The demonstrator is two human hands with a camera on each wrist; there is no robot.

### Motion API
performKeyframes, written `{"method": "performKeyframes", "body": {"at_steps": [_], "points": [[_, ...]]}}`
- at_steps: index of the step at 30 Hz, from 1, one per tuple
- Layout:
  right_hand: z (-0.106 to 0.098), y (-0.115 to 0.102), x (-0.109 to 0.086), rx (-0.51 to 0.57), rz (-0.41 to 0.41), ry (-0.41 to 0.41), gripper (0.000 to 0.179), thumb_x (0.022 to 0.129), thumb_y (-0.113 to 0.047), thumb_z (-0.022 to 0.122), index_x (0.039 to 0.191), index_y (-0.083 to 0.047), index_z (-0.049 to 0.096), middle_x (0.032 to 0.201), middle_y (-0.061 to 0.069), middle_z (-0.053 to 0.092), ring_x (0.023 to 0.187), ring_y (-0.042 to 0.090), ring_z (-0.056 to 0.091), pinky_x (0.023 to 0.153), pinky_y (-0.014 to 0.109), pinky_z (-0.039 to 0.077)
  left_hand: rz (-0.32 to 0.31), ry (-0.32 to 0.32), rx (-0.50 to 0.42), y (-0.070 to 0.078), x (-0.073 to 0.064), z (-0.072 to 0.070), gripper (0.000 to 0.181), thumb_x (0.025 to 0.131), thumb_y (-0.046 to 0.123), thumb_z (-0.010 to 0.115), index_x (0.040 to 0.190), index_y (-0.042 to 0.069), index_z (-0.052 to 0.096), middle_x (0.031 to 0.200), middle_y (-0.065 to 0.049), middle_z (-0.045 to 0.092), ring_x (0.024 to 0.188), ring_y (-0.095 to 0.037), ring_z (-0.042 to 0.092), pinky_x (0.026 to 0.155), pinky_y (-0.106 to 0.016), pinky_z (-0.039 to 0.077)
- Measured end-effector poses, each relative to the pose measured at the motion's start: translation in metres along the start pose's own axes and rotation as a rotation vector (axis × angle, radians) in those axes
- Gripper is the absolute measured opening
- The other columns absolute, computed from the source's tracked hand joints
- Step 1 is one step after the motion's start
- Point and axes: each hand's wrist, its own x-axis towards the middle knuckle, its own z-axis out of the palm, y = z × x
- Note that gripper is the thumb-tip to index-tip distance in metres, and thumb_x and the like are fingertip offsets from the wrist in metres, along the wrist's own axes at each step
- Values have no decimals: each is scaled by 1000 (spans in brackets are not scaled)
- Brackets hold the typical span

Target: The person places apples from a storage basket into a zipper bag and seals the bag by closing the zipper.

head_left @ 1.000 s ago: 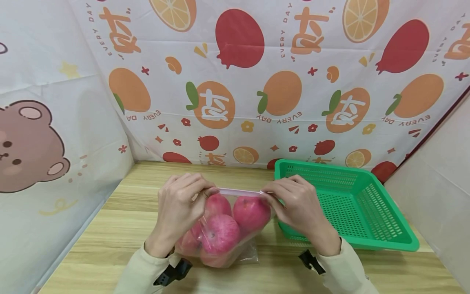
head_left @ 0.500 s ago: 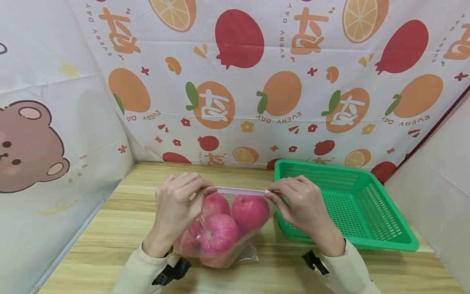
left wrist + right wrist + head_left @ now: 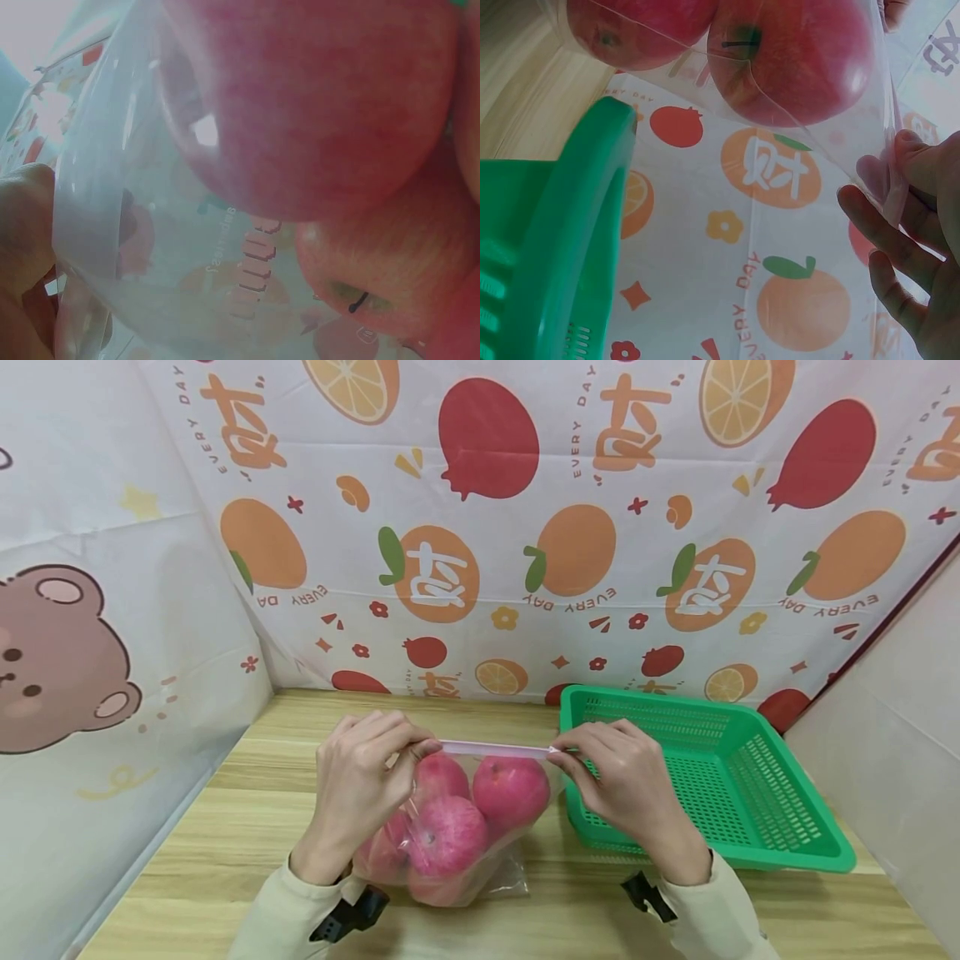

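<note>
A clear zip bag holding several red apples is on the table between the hands. Its pinkish zip strip is stretched straight along the top. The left hand pinches the strip's left end between thumb and fingers. At the strip's right part, the right hand pinches the edge where a small white slider shows. In the right wrist view, thumb and fingers close on the bag's edge. Apples seen through the plastic fill much of the left wrist view.
A green plastic basket with slotted walls stands just right of the right hand. The wooden table runs up to a fruit-printed cloth at the back. A white cloth with a bear print hangs at the left.
The right hand has slid a little to the right along the zip strip, and the white slider moved with it. The left hand shifted slightly left. More of the strip shows between them.
</note>
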Motion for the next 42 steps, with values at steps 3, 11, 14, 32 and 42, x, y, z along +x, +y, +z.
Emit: {"method": "performKeyframes", "body": {"at_steps": [3, 11, 14, 32, 42], "points": [[0, 1, -1, 0, 6, -2, 25, 98, -36, 68, 97, -12, 76, 92, -1, 77, 79, 14, 72, 75, 35, 56, 2, -1, 1, 0, 0, 0, 14, 73, 9, 89, 75, 14, 76, 70, 7, 69, 59, -10, 57, 60, -27, 36], [-2, 2, -5, -9, 25, -13, 37, 102, -44, 58, 96, -12, 76, 92, -1, 77, 78, 14, 72, 73, 34, 56, 2, -5, 3, -1, 0, 0, 14, 74, 9, 89, 75, 13, 76, 70, 6, 69, 59, -10, 56, 60, -28, 36], [-2, 4, -7, -9, 29, -17, 37, 102, -44, 58, 96, -12, 76, 92, 0, 77, 78, 14, 72, 72, 33, 55, 2, -4, 2, -1, -1, 1, 14, 74, 9, 89, 75, 14, 75, 70, 6, 69, 59, -10, 57, 61, -27, 36], [-8, 10, -15, -23, 45, -3, 39, 102, -44, 56, 95, -11, 75, 89, 1, 77, 78, 16, 72, 69, 34, 55, -4, -13, 3, -1, -2, 1, 14, 73, 9, 89, 75, 13, 76, 70, 6, 69, 59, -10, 57, 61, -26, 35], [-13, 13, -16, -39, 27, 12, 25, 96, -35, 71, 94, -10, 75, 90, 2, 77, 79, 18, 74, 71, 37, 57, 1, -27, 6, 2, -5, 4, 16, 71, 12, 91, 75, 15, 76, 70, 8, 69, 57, -7, 58, 58, -23, 33]]}}
